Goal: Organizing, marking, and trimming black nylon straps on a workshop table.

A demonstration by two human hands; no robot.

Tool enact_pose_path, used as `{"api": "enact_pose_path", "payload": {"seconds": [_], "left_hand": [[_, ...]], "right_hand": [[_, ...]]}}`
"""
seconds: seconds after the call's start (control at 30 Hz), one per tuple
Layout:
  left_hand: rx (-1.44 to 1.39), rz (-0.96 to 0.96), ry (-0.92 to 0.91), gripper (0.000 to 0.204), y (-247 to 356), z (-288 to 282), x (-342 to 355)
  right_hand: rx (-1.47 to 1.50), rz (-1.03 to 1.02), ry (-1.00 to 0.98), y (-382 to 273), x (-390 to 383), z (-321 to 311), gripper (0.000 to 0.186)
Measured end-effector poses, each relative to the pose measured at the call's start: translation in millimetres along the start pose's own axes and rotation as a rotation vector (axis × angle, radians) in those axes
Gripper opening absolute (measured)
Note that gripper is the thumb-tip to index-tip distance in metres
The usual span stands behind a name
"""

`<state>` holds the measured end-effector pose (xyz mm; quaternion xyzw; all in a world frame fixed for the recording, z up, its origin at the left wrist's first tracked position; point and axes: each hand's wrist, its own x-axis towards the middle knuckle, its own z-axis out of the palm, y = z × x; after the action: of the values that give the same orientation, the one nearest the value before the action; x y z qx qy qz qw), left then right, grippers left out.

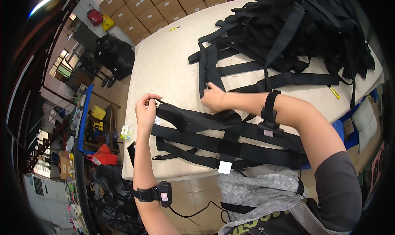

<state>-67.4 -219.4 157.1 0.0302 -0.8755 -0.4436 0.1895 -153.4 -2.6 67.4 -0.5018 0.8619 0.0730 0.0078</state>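
At the table's left side, my left hand (145, 112) pinches the end of a black strap (181, 114) that trails to the right. My right hand (214, 98) is closed in a fist around another black strap (203, 72), which runs up toward the far pile; the fingers' undersides are hidden. Below both hands lies a black webbing piece (193, 140) with wide bands, crossed by a short vertical band. A small white tag (224, 168) hangs from it at the near edge. Narrower loose ends (177, 153) spread to its left.
A big heap of black straps (312, 33) covers the far right of the cream-topped table (156, 58). Yellow cutters (334, 92) lie by the heap and at the far edge. Cardboard boxes (152, 6) stack behind; black bags (115, 56) stand left. A cable (191, 215) hangs by my left forearm.
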Motion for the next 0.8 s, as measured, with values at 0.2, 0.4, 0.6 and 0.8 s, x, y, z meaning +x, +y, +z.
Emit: {"api": "enact_pose_path", "payload": {"seconds": [0.2, 0.4, 0.6, 0.8], "left_hand": [[0.264, 0.052, 0.200, 0.026, -12, -9, 29], [0.469, -0.440, 0.261, 0.056, -119, -53, 53], [0.485, 0.387, 0.228, 0.061, 17, 78, -6], [0.272, 0.483, -0.147, 0.034, 75, 194, -90]], "right_hand": [[1.232, 0.335, 0.931, 139, -10, -122, 0.018], [1.819, -0.219, 1.399, 218, -107, -217, 0.011], [1.768, -0.020, 1.033, 165, -185, -124, 0.033], [2.272, 0.441, 0.755, 80, -206, 11, 0.033]]}}
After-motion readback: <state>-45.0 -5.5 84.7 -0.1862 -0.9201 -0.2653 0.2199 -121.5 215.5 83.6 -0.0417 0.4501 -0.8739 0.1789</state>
